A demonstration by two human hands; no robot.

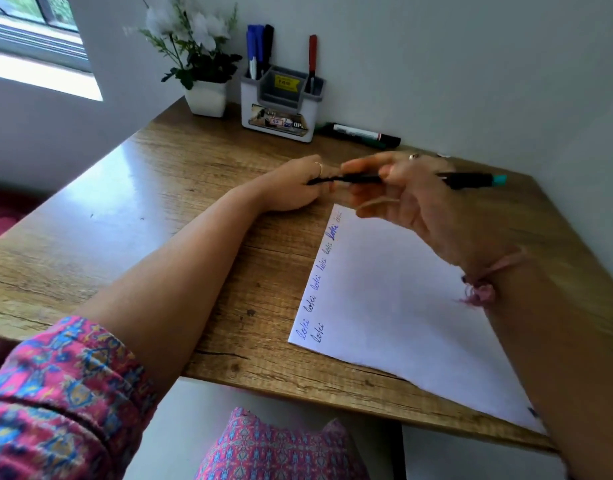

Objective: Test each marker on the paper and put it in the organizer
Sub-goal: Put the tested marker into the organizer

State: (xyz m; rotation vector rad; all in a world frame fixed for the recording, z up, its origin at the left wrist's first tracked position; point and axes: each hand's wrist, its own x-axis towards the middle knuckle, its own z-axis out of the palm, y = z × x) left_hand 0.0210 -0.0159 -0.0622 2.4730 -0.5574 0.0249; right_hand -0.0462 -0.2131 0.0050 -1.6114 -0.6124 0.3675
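Both hands meet above the top corner of the paper [395,292], w/ a black marker [468,180] held level between them. Right hand [412,199] grips the barrel, fingers curled round the middle, teal end sticking out to the right. Left hand [291,188] rests on the desk [159,202] and pinches the dark end of the marker, probably the cap, though blur hides whether it's going on or coming off. Holding it sideways over the desk, not tip-down on the sheet, fits a cap step rather than writing.

Paper lies angled under the right arm, its left edge carrying a row of small scribbles in blue plus one darker one below: several tests look done. Organizer [281,98] stands at the back by the wall, next to a flower pot [206,97]; blue and black markers stand in its left slot, a red one [312,60] in the right. One more marker [360,133] lies flat beside it, prob. not tested yet.
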